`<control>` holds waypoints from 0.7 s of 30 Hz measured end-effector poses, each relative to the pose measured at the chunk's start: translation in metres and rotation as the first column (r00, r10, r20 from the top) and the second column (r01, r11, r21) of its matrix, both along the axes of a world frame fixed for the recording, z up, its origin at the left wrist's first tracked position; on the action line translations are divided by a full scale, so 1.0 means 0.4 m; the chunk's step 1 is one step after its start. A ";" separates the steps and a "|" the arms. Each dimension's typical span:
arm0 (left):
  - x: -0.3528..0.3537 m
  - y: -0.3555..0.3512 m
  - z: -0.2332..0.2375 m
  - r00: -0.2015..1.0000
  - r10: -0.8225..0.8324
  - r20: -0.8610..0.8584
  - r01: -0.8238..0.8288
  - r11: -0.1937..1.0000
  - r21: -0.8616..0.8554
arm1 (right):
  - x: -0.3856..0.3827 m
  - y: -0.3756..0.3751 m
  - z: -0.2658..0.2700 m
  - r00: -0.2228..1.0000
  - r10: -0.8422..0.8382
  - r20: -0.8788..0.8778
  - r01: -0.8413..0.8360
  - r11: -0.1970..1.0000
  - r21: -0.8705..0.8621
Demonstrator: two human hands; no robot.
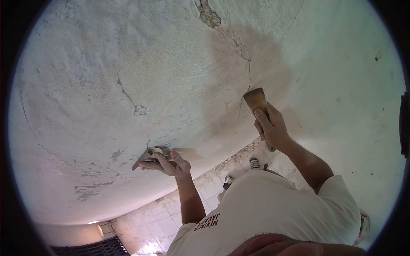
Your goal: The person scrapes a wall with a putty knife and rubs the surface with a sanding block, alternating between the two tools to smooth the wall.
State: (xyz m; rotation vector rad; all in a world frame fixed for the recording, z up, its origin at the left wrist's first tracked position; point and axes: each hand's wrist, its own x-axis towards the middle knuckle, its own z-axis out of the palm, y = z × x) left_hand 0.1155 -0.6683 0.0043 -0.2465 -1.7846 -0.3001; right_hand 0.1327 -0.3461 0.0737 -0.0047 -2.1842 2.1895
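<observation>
My right hand [272, 128] is closed around a putty knife [256, 100]. Its broad brown blade is at the lower end of a long crack [249, 68] in the pale wall, within a damp-looking brownish patch. Lower and to the left, my left hand [168, 164] is palm up, its fingers bent round a flat, dark-edged tool [141, 160]. A pale round part [155, 150] shows on that tool; its exact shape is partly hidden by the fingers.
Another crack with a chipped spot [142, 110] runs left of centre. A deeper hole [209, 16] lies at the top. Rubble lines the wall's foot beside the tiled floor [149, 228]. A dark lattice [102, 248] is at the lower left.
</observation>
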 end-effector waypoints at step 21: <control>0.007 -0.006 0.002 0.996 -0.084 0.018 0.084 0.996 0.016 | 0.016 -0.026 -0.041 0.998 -0.062 0.018 0.061 0.997 0.042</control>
